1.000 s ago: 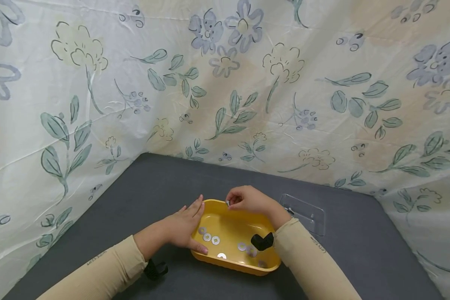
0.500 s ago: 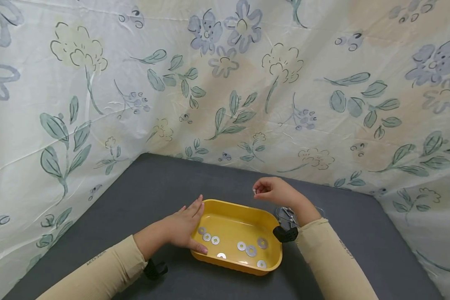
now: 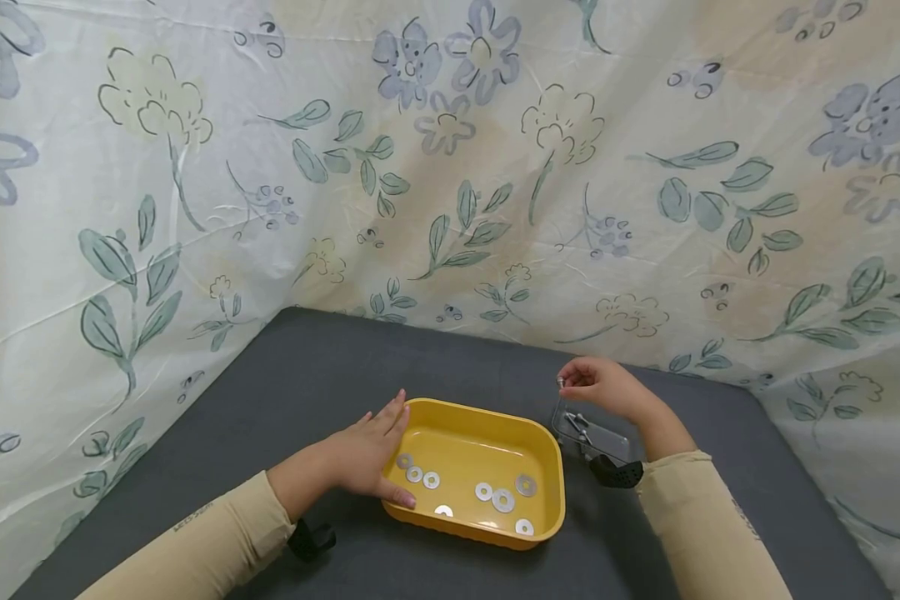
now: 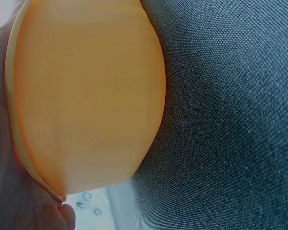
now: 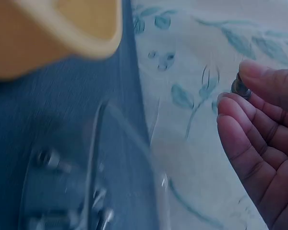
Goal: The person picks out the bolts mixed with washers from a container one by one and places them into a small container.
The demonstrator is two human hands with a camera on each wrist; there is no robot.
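Flowered sheeting walls in a dark grey table point(image 3: 330, 375), where the left hand point(image 3: 363, 458) lies with straight fingers against the near-left wall of a yellow tray point(image 3: 547, 467), and the right hand point(image 3: 603, 387) pinches a small washer point(image 3: 561, 383) at its fingertips above a clear plastic holder point(image 3: 592, 433) with a metal peg, just right of the tray. Lowering it well likely calls for a light pinch with the washer's hole held level over the peg. Seven washers point(image 3: 503, 500) lie flat on the tray floor, three near the left hand and four toward the near-right corner.
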